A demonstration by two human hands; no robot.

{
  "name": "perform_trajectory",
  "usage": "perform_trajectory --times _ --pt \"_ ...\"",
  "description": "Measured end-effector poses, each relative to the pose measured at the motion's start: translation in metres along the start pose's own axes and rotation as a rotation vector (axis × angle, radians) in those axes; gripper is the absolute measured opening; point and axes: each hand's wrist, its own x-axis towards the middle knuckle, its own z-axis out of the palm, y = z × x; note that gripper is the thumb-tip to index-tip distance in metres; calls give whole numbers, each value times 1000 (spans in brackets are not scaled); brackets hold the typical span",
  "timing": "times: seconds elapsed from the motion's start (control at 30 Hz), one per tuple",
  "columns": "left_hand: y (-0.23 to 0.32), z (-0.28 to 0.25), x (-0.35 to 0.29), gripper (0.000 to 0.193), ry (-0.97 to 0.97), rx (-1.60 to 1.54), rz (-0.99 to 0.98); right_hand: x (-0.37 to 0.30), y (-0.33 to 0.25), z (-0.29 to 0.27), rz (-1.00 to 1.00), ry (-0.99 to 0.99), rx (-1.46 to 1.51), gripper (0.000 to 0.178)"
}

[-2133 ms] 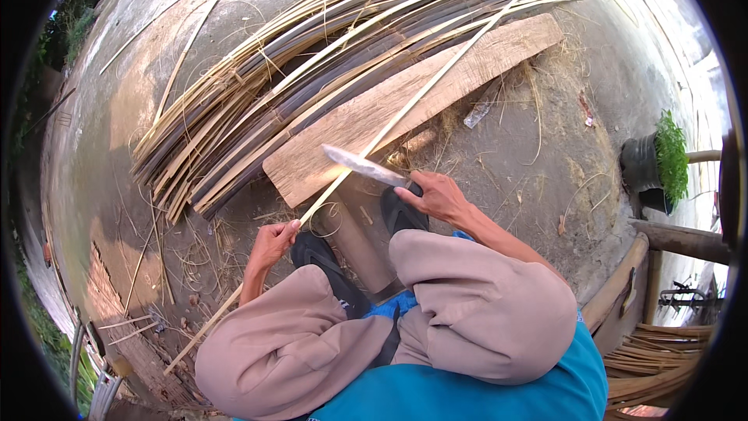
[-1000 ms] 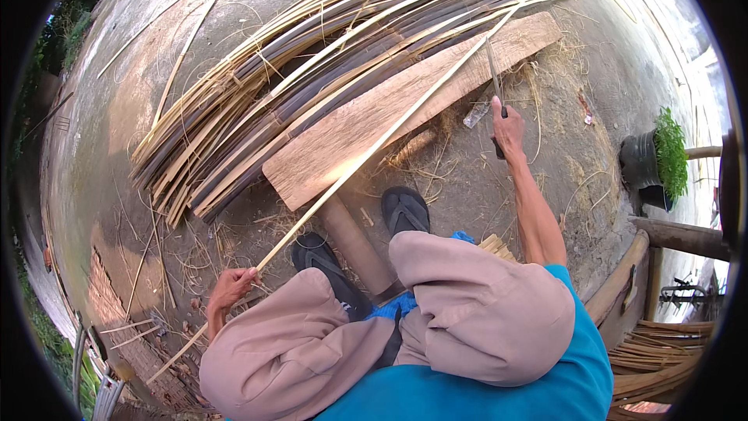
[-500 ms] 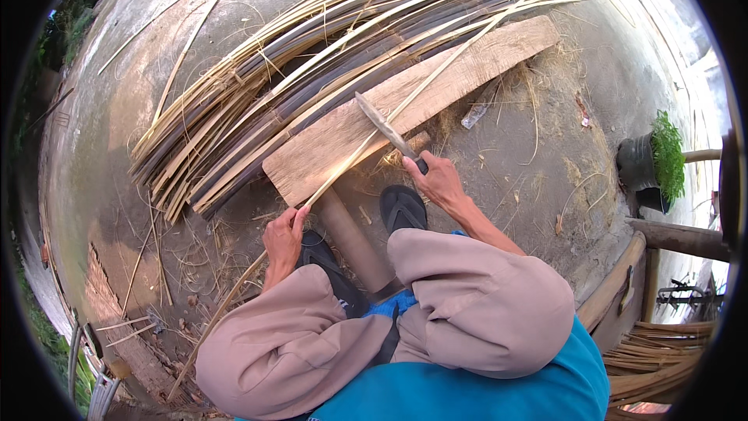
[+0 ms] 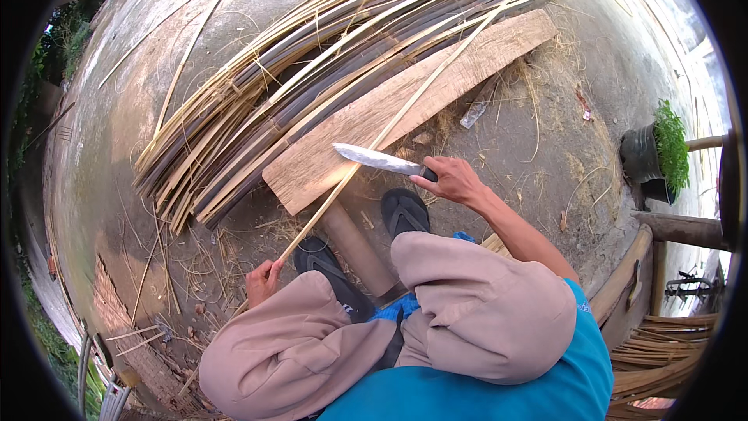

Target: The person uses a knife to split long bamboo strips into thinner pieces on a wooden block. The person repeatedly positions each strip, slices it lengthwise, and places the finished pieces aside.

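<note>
Pinching a pale strip point(image 4: 321, 211) in my left hand point(image 4: 262, 282), I grasp a knife point(image 4: 382, 160) in my right hand point(image 4: 452, 178), angled across the strip near the wooden board point(image 4: 382, 113)'s edge.

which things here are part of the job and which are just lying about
In the job:
knife, in the right hand
strip, in the left hand
board, under the strip
pile of strips, probably

Seemingly just lying about:
clear plastic
potted plant

No text, labels, numbers or signs readable.
</note>
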Motion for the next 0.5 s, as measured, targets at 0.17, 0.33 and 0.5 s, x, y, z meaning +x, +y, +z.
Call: perform_trajectory --times 0.17,0.33,0.5 --pt "-45 -20 -12 41 -51 5 -45 38 71 -41 413 266 42 57" --pt "-77 -31 -29 34 -36 -3 -105 18 13 -6 -122 15 -42 61" --pt "-103 -33 -47 23 0 -263 -108 43 118 -67 605 536 148 63"
